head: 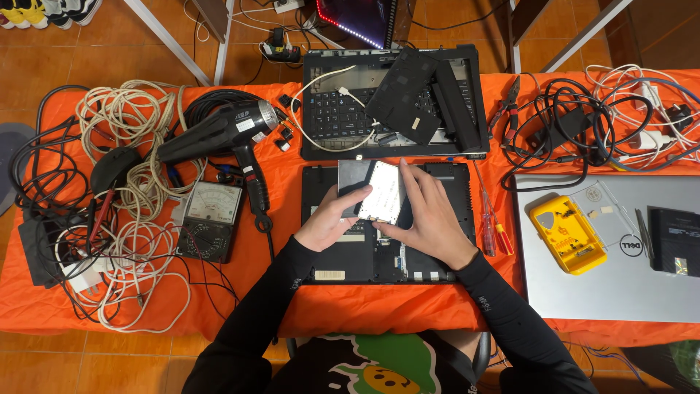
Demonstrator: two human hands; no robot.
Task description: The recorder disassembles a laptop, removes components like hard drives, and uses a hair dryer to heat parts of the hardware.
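A silver rectangular drive (383, 192) is held above the open black laptop base (452, 182) at the middle of the orange table. My left hand (328, 221) grips the drive's left edge and underside. My right hand (426, 215) holds its right side, fingers laid along the edge. Beneath the drive a grey metal plate (351, 171) shows at the base's top left. Both sleeves are black.
A dismantled keyboard frame (328, 113) with loose black panels lies behind. A black hair dryer (219, 131), analog multimeter (208, 219) and cable tangles (131, 182) sit left. Screwdrivers (488, 219), a silver closed laptop (620, 277), a yellow tool case (565, 233) and adapters (583, 124) lie right.
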